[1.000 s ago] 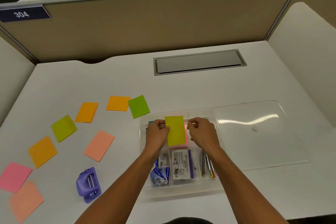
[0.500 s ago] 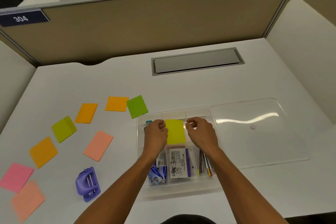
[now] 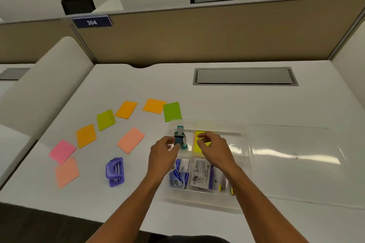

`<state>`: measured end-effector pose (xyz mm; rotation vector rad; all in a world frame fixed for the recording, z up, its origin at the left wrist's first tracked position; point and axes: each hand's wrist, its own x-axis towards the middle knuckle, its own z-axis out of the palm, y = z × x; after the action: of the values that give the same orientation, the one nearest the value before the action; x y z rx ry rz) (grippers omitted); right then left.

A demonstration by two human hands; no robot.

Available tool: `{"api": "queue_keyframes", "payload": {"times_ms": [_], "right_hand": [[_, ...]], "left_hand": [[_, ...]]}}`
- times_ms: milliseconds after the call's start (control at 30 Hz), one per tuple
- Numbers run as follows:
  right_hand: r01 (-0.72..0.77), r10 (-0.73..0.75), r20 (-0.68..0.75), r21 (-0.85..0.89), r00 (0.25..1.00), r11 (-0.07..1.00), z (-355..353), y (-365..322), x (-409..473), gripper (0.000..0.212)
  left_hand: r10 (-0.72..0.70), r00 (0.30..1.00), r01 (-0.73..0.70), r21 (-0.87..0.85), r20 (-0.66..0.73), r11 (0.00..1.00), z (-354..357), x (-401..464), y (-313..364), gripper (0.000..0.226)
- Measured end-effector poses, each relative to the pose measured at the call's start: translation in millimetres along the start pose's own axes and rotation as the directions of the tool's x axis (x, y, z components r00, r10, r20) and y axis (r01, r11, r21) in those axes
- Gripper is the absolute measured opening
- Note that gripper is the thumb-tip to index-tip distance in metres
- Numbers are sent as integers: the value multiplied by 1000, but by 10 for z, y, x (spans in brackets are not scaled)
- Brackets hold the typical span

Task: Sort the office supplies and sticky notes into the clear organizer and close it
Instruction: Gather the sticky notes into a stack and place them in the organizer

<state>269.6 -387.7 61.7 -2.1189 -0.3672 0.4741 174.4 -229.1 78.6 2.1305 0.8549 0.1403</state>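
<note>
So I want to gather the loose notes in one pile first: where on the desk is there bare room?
Bare desk lies between the organizer and the grey hatch, and left of the purple punch. The sticky notes crowd the arc on the left.

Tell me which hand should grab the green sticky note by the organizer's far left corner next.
Left, probably. The left hand hovers at the clear organizer's left side, nearer the green sticky note, with bare desk between. The right hand is over the yellow note in the middle compartment and would have to cross over.
</note>
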Motion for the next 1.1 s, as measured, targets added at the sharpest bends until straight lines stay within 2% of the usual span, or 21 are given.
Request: {"api": "queue_keyframes", "payload": {"times_ms": [167, 500, 600, 767, 1100], "right_hand": [[97, -98, 118, 12, 988, 995, 134, -142, -51, 24], [208, -201, 223, -10, 954, 978, 669, -551, -8, 27], [205, -196, 235, -12, 952, 979, 902, -692, 35, 28], [208, -185, 257, -68, 949, 976, 1294, -894, 111, 30], [252, -121, 428, -266, 896, 930, 2148, -997, 66, 38]], "left_hand": [[-13, 994, 27, 125, -110, 992, -175, -220, -190, 40], [-92, 958, 130, 125, -271, 984, -685, -307, -695, 39], [-92, 958, 131, 131, -273, 983, -919, -231, -987, 41], [-188, 950, 205, 41, -251, 978, -1325, -58, -1493, 43], [-252, 930, 286, 95, -268, 954, -1649, 157, -2196, 41]]}}
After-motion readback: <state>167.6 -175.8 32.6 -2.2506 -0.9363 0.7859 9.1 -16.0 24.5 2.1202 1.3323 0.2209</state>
